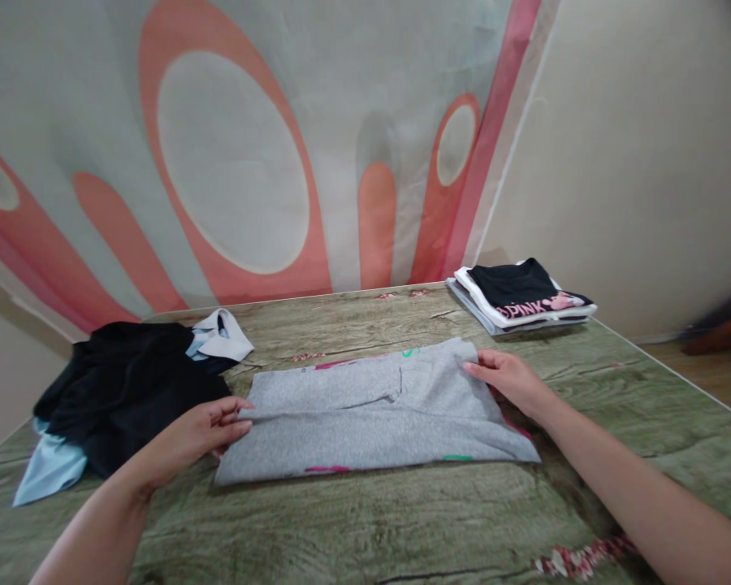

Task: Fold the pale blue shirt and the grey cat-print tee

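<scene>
A grey T-shirt (353,439) with pink and green print showing along its edges lies on the table, its sides folded inward into a long strip. My left hand (210,426) pinches the left end of the folded cloth between thumb and fingers. At the far right corner, my right hand (505,374) grips the shirt's edge with the thumb on top. The fingers under the cloth are partly hidden. The shirt's middle rests flat, with a small sleeve fold visible near the right.
A loose heap of black clothing (140,382) with light blue pieces and a white collar (235,337) sits at the left. Folded clothes (524,296), topped by a black item with pink lettering, are stacked at the back right. A printed backdrop (341,122) stands behind the wood-patterned table (341,536).
</scene>
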A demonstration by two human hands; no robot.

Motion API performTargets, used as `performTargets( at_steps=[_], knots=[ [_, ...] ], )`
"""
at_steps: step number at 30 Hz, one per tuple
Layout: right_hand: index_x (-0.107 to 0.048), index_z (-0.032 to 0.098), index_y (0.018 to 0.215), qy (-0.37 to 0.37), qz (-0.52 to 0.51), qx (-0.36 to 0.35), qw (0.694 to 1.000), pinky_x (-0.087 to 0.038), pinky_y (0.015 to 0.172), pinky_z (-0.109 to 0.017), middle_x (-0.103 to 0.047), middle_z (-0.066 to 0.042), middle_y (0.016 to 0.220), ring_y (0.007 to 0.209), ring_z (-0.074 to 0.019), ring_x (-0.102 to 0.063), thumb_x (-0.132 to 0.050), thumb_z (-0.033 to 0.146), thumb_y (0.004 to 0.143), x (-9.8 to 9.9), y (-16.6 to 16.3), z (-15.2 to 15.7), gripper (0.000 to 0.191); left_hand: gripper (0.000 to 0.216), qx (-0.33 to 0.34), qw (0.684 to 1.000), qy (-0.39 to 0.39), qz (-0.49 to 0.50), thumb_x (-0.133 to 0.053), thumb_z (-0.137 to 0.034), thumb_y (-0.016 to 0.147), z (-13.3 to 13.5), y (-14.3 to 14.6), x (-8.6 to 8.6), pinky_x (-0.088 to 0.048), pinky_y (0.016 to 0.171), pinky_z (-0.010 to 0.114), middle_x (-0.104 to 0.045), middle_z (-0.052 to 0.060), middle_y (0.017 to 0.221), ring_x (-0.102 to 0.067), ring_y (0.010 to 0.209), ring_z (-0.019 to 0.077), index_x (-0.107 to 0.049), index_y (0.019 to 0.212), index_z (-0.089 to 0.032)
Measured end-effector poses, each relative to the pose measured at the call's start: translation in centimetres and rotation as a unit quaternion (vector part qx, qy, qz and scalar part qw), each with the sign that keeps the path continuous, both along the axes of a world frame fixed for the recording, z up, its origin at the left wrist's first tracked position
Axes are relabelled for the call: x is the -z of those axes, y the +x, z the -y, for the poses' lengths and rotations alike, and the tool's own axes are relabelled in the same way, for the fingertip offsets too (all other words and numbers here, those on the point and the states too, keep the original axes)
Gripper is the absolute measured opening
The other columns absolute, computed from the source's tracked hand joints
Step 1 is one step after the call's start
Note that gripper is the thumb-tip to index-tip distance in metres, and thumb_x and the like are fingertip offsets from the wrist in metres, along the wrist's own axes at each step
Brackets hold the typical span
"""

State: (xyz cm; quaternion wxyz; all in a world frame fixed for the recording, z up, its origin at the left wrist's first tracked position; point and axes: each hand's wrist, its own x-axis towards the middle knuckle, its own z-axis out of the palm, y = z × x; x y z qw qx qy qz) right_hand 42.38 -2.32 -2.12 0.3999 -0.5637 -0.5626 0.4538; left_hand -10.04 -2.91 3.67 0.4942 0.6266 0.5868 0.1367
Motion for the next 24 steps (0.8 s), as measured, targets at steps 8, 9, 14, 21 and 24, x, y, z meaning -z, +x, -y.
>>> performTargets(
  at_steps=[8, 9, 14, 21, 24],
  knots=[
    [-0.064, 0.022, 0.112, 0.003, -0.021, -0.010, 1.000, -0.053, 0.075, -0.032, -0.072, -0.005, 0.099, 0.086, -0.0228, -0.066, -0.069, 0.054, 0.077, 1.4, 0.9, -0.6, 0.047, 0.045, -0.016, 1.000, 0.001, -0.012, -0.066, -0.055, 0.078, 0.2, 0.2, 0.1, -0.045, 0.054, 0.023, -0.044, -0.006, 0.069, -0.047, 0.061, 0.0131, -0.053, 0.105, -0.021],
    [-0.064, 0.023, 0.112, -0.010, -0.016, -0.008, 1.000, -0.053, 0.073, -0.032, -0.072, -0.006, 0.097, 0.084, -0.0228, -0.066, -0.069, 0.054, 0.077, 1.5, 0.9, -0.7, 0.047, 0.047, -0.015, 1.000, 0.000, -0.010, -0.065, -0.056, 0.078, 0.2, 0.2, 0.3, -0.044, 0.053, 0.022, -0.043, -0.006, 0.068, -0.047, 0.059, 0.0129, -0.051, 0.106, -0.021],
    [-0.065, 0.024, 0.113, -0.036, -0.026, -0.015, 0.999, -0.054, 0.070, -0.033, -0.073, -0.006, 0.097, 0.080, -0.0229, -0.068, -0.069, 0.050, 0.078, 1.5, 0.7, -0.6, 0.044, 0.046, -0.012, 1.000, 0.015, -0.017, -0.061, -0.057, 0.082, 0.3, 0.4, 0.5, -0.043, 0.050, 0.022, -0.041, -0.008, 0.062, -0.045, 0.055, 0.0122, -0.049, 0.107, -0.020],
    [-0.064, 0.023, 0.111, -0.044, -0.038, -0.034, 0.998, -0.052, 0.085, -0.036, -0.072, -0.006, 0.107, 0.094, -0.0237, -0.068, -0.069, 0.046, 0.080, 1.8, 0.8, -0.6, 0.039, 0.041, -0.021, 0.996, 0.074, -0.054, -0.056, -0.058, 0.084, 0.3, 1.0, 0.5, -0.045, 0.047, 0.023, -0.042, -0.008, 0.058, -0.047, 0.052, 0.0133, -0.052, 0.100, -0.020],
    [-0.064, 0.023, 0.111, -0.047, -0.032, -0.035, 0.998, -0.053, 0.085, -0.037, -0.072, -0.007, 0.108, 0.094, -0.0245, -0.068, -0.068, 0.047, 0.080, 1.9, 0.9, -0.7, 0.040, 0.039, -0.020, 0.995, 0.085, -0.053, -0.057, -0.056, 0.083, 0.0, 0.8, 1.1, -0.043, 0.045, 0.022, -0.043, -0.008, 0.055, -0.047, 0.049, 0.0129, -0.053, 0.098, -0.020]
  ],
)
